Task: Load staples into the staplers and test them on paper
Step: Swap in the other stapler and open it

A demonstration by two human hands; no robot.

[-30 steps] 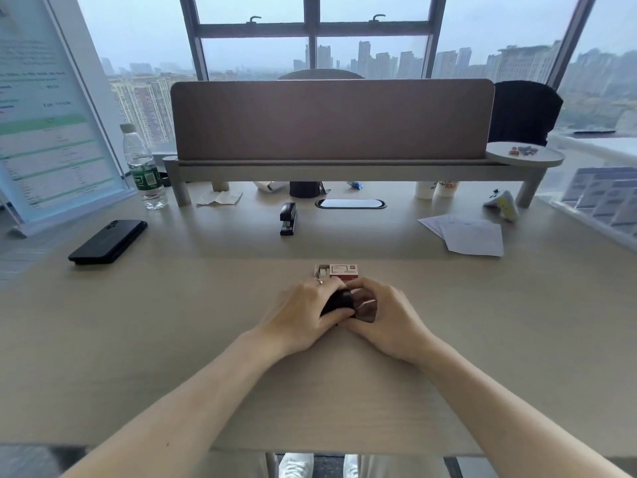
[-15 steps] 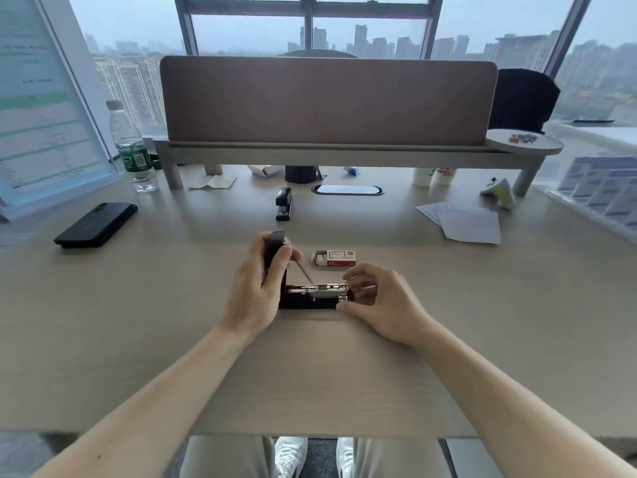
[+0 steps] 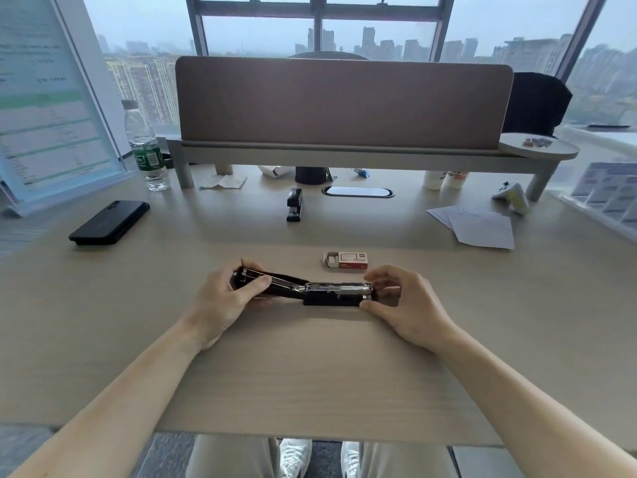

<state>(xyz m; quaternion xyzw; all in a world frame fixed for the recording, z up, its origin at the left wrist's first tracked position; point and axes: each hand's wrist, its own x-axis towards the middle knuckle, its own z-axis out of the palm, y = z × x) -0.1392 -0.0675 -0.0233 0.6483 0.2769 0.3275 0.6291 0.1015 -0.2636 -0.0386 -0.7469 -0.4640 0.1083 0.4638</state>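
Note:
A black stapler (image 3: 320, 293) lies on the desk in front of me, its lid swung fully back to the left so the metal staple channel shows. My left hand (image 3: 227, 298) grips the flipped-back lid, thumb on top. My right hand (image 3: 403, 301) holds the stapler's right end between thumb and fingers. A red and white staple box (image 3: 346, 261), open at its left end, lies just behind the stapler. A second black stapler (image 3: 295, 204) stands closed farther back. White paper sheets (image 3: 479, 226) lie at the right.
A black phone (image 3: 109, 222) lies at the left and a water bottle (image 3: 144, 150) stands behind it. A raised shelf with a brown divider panel (image 3: 341, 101) spans the back. A cable slot (image 3: 358, 192), cups and paper scraps sit under the shelf.
One second ago both hands covered the closed stapler. The left hand then swung the lid up, and now the lid lies flat to the left with the channel exposed.

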